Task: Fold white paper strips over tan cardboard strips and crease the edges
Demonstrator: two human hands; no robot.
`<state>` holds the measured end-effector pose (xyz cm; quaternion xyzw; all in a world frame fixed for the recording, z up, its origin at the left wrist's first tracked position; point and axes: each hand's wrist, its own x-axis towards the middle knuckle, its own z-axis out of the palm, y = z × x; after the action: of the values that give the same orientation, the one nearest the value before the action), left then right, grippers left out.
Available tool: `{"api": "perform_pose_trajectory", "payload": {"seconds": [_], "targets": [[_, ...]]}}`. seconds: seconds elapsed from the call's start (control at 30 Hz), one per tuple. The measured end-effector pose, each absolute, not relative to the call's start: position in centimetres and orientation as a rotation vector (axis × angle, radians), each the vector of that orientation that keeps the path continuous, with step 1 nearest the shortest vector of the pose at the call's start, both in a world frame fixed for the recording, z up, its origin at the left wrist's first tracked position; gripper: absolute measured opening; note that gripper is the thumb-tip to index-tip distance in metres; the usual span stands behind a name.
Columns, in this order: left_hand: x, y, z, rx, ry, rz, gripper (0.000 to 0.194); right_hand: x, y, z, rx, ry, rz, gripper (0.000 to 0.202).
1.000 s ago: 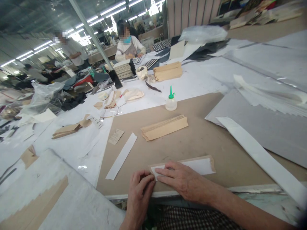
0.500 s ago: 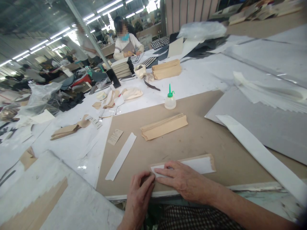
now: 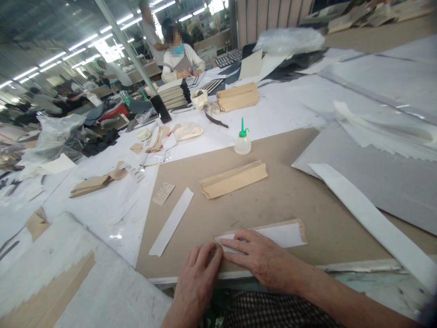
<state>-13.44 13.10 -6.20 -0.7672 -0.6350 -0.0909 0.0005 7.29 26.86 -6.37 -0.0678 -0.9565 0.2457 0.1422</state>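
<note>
A white strip (image 3: pixel 285 235) lies over a tan strip (image 3: pixel 303 230) near the front edge of the brown board. My right hand (image 3: pixel 254 255) rests on the left part of the white strip, fingers spread and pressing flat. At the strip's left end my left hand (image 3: pixel 201 269) has thumb and fingers pinched together; whatever is between the fingertips is too small to make out. Beyond the hands lies a stack of tan strips (image 3: pixel 235 179). Another white strip (image 3: pixel 171 222) lies to the left, below a small paper label (image 3: pixel 164 194).
A green-tipped bottle (image 3: pixel 242 142) stands at the board's back edge. A grey sheet (image 3: pixel 368 182) and a long white strip (image 3: pixel 368 214) lie right. Tan bundles (image 3: pixel 238 96), a phone (image 3: pixel 160 109) on a pole and a seated person (image 3: pixel 180 59) are farther back.
My left hand has turned slightly and its fingers are more curled at the strip's end. My right hand stays in place. A standing person in the background has shifted right.
</note>
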Motion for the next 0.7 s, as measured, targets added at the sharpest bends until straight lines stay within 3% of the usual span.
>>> {"api": "perform_pose_trajectory", "payload": {"seconds": [0.13, 0.43, 0.6, 0.7], "targets": [[-13.4, 13.3, -5.6, -2.448, -1.896, -0.210, 0.049, 7.4, 26.5, -6.6, -0.236, -2.727, 0.739, 0.047], [-12.8, 12.1, -7.3, -2.417, -2.000, -0.406, 0.042, 7.4, 26.2, -6.5, -0.268, -2.733, 0.757, 0.043], [-12.4, 11.9, -7.7, -2.404, -1.907, -0.401, 0.044, 7.4, 25.9, -6.6, -0.330, -2.723, 0.723, 0.047], [-12.5, 12.7, -6.6, -2.466, -1.998, -0.533, 0.034, 7.2, 25.6, -6.8, -0.374, -2.735, 0.709, 0.053]]}}
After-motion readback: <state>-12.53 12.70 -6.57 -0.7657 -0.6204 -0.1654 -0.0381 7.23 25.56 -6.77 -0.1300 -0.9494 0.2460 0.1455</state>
